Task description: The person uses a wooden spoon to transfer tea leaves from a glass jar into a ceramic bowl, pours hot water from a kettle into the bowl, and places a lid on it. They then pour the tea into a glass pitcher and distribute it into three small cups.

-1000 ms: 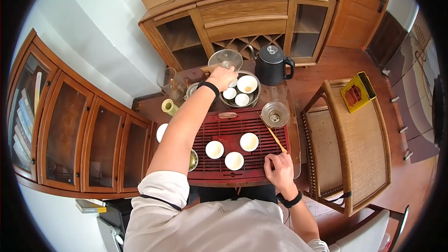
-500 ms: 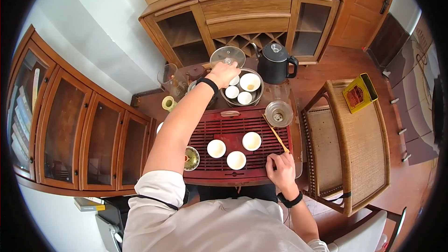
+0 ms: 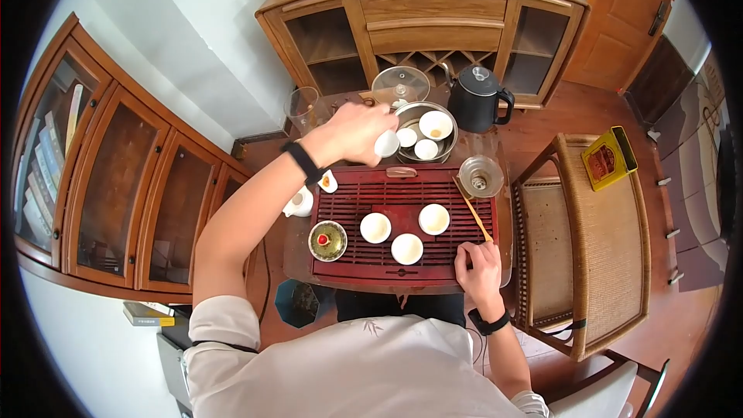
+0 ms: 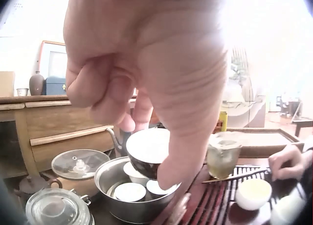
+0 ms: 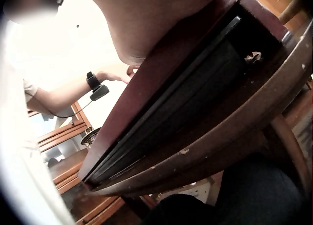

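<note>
My left hand [image 3: 360, 133] pinches a small teacup [image 4: 150, 146], white inside and dark outside, between thumb and fingers. It is held tilted over the near left rim of a steel pot [image 3: 450, 142], where several white cups sit. On the red slatted tea tray [image 3: 348, 265] stand three white cups [image 3: 407, 248] with pale contents. My right hand [image 3: 480, 272] rests loosely curled at the tray's right edge, its fingertips by the end of a wooden tea stick [image 3: 480, 220]. A lidded bowl of green tea leaves [image 3: 327, 241] with a red bead stands on the tray's left side.
A glass pitcher [image 3: 480, 176] stands at the tray's back right. Behind it is a black kettle [image 3: 478, 101]; a glass lid [image 3: 401, 87] lies behind the pot. A tall glass [image 3: 307, 108] is at the back left. A rattan cart [image 3: 611, 240] bearing a yellow tin [image 3: 609, 158] stands right.
My left hand has come away from the pot's left side toward me and left, with a small teacup now in its fingers. The head view has shifted; my right hand stays at the tray edge.
</note>
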{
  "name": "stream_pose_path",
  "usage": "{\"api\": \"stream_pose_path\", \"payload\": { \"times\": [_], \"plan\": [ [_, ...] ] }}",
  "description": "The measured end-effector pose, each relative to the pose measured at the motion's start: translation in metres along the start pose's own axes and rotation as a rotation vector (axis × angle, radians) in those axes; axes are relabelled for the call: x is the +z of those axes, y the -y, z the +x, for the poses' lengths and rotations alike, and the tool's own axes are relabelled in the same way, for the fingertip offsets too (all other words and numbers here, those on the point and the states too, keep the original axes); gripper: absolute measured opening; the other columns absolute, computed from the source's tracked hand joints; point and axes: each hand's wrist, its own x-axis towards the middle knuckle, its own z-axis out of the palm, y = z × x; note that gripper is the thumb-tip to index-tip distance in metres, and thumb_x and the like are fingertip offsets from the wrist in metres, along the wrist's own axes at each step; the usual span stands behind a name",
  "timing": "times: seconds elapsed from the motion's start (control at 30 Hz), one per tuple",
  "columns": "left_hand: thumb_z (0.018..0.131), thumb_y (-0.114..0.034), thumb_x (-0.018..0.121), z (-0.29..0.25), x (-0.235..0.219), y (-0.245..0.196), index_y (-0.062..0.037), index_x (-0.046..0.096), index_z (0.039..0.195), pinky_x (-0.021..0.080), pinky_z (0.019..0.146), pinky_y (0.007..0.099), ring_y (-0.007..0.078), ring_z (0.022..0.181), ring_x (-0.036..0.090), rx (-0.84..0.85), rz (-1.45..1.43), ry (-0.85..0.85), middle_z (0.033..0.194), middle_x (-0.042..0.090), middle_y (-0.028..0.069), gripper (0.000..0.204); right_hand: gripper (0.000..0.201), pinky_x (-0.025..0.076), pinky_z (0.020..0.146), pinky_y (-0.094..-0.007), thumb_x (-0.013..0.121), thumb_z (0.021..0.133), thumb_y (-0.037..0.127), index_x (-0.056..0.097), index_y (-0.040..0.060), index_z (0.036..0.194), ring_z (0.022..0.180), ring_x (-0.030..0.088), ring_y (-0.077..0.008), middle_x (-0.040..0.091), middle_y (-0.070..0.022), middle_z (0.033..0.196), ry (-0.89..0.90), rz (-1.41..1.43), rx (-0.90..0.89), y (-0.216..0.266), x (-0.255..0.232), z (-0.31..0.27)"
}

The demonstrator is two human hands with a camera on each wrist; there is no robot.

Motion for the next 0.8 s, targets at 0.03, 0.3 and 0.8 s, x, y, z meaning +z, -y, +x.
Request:
{"api": "stream_pose_path", "payload": {
  "times": [0.03,0.3,0.8],
  "plan": [
    [0.067,-0.023,0.085,-0.014,0.003,0.000,-0.0107,0.069,0.109,0.060,0.075,0.0512,0.0379,0.093,0.073,0.007,-0.020,0.027,0.104,0.068,0.0116,0.046,0.009,0.051,0.075,-0.0412,0.079,0.086,0.005,0.073,0.0082,0.091,0.075,0.063,-0.0285,0.068,-0.0066,0.077,-0.001,-0.004,-0.001,0.000,0.000,0.000],
    [0.064,-0.029,0.089,-0.068,0.056,-0.002,-0.0097,0.068,0.108,0.060,0.077,0.0507,0.0366,0.096,0.074,-0.090,-0.076,0.227,0.105,0.072,0.0109,0.053,0.008,0.051,0.076,-0.0410,0.079,0.086,0.005,0.073,0.0081,0.091,0.076,0.063,-0.0282,0.069,-0.0066,0.078,-0.010,-0.006,-0.014,0.001,0.000,-0.002],
    [0.068,-0.034,0.087,-0.070,0.050,-0.020,-0.0045,0.064,0.121,0.059,0.083,0.0498,0.0373,0.104,0.073,-0.175,-0.099,0.308,0.113,0.074,0.0159,0.064,0.007,0.052,0.078,-0.0417,0.079,0.087,0.006,0.073,0.0076,0.092,0.078,0.065,-0.0294,0.071,-0.0077,0.081,-0.031,-0.030,0.000,-0.001,0.002,-0.004]
  ]
}}
